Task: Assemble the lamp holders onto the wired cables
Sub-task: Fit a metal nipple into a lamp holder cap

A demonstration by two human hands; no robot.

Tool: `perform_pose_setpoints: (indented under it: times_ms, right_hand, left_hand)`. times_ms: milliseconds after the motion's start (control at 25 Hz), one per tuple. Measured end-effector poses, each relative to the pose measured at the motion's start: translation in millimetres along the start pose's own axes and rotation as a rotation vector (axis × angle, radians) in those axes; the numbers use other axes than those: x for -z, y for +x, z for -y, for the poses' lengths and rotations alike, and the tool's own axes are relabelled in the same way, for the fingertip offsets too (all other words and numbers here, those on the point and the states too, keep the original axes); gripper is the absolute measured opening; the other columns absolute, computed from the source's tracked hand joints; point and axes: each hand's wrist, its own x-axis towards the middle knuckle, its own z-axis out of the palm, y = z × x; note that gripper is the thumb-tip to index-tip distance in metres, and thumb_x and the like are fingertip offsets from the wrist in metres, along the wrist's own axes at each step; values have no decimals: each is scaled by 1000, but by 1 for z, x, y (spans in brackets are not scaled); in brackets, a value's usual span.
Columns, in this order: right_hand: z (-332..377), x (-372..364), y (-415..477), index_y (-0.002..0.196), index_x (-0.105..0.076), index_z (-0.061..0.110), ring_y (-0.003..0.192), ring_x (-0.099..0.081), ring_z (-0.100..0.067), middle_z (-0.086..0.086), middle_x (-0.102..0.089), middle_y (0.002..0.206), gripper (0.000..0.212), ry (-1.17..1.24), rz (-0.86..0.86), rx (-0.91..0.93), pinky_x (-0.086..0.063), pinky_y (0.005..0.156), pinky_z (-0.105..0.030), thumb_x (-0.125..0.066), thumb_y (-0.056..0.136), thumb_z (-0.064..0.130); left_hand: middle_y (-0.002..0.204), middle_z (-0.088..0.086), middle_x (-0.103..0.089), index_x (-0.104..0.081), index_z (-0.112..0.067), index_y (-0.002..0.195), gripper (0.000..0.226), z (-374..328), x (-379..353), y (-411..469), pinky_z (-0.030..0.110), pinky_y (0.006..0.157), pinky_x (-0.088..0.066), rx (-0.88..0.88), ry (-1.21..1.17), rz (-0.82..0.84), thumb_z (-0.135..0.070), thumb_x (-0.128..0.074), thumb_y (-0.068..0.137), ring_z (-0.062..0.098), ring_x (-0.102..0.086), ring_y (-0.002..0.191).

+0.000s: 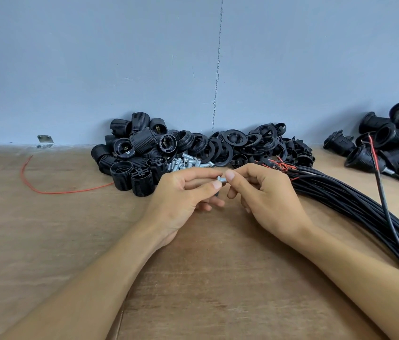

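**Wooden table loaded along the wall**

Black holders (134, 153) are heaped at the back of the table (46, 241), with rings (232, 146) piled just to their right and small metal tubes (188, 163) scattered in front. Cables (353, 200) are laid in a bundle across the right side. A red wire (46, 191) is curled at the left.

Both bare forearms reach in from the near edge and converge at the middle. The left hand (183, 195) and right hand (269, 200) meet fingertip to fingertip, pinching a small metal tube (222, 179), with the other fingers curled.
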Motion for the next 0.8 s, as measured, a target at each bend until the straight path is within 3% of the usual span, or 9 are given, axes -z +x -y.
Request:
perform_pose_setpoints:
  times_ms: [120, 280, 560, 800]
  right_hand:
    - [-1, 0, 0, 79, -67, 29, 53, -53, 0, 7, -69, 69, 22, -33, -2, -5, -43, 59, -22, -61, 98, 38]
    - [-2, -2, 1, 93, -70, 21, 57, -57, 0, 5, -71, 74, 4, 83, 6, 7, -45, 60, -15, -68, 95, 24]
    - [-6, 1, 4, 105, -72, 16, 64, -64, -13, 0, -74, 85, 15, 225, 84, -36, -53, 64, -22, -72, 91, 10]
    - [-5, 2, 5, 88, -73, 29, 50, -49, -3, 3, -70, 70, 10, 76, 80, -54, -42, 52, -17, -67, 94, 33]
  left_hand:
    - [95, 4, -80, -81, -34, 95, 24, 2, -2, 0, 20, 59, -54, -16, 35, -23, -12, -72, 92, 21, -76, 72]
    - [90, 2, -79, -81, -36, 94, 21, 4, -3, 1, 20, 56, -53, -33, 70, -56, -16, -73, 92, 20, -73, 65]
    - [90, 7, -79, -79, -22, 102, 15, 6, -1, 4, 22, 56, -52, -3, 5, -106, -13, -74, 91, 20, -72, 63]
    - [96, 3, -79, -80, -22, 101, 20, 5, 0, 4, 21, 55, -53, -29, 26, -89, -7, -74, 90, 19, -72, 63]
